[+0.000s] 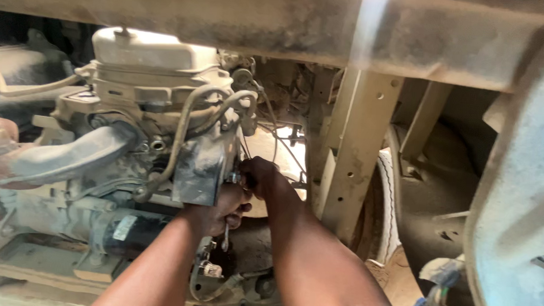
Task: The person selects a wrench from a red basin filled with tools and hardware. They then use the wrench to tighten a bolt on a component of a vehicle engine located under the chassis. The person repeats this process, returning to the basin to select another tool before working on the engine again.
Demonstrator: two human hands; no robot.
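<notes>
A dusty beige engine fills the left half of the view, with hoses and a grey metal bracket at its right side. My left hand is closed around a slim metal wrench whose handle sticks out below my fist, right under the bracket. My right hand is pressed against the bracket's right edge, fingers curled on a small fitting there. What the fingers pinch is hidden. Both forearms come up from the bottom of the picture.
A perforated frame rail stands upright just right of my hands. A tyre and a wheel arch lie beyond it. A blue body panel fills the right edge. A large grey hose and a starter motor sit at left.
</notes>
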